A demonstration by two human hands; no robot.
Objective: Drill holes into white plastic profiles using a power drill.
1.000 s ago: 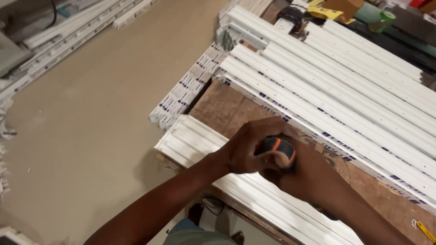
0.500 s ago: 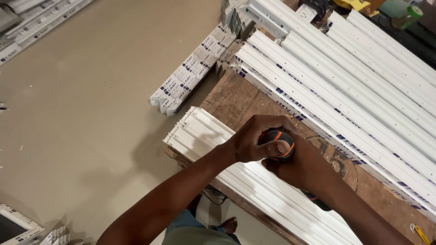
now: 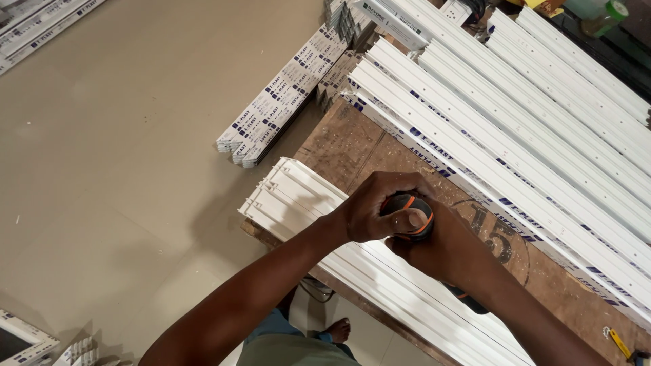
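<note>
Both hands on one tool [image 3: 407, 215]: black, orange-trimmed, rounded butt end up. Left hand [image 3: 380, 210] wraps over the butt, fingers curled shut on it, thumb across the top. Right hand [image 3: 444, 247] sits just beside and under it, on the right; its grip is hidden by the wrist, so I can't tell how it holds. A dark bit shows below the right forearm; whether it belongs to the tool is unclear.

Tool stands roughly upright, pointing down into the near white strips [image 3: 305, 203]. Their long axis runs from upper-left to lower-right along the near edge of the wooden bench [image 3: 352, 146]. The tip and its contact point are hidden. More strips [image 3: 515, 135] lie parallel on the far side.
</note>
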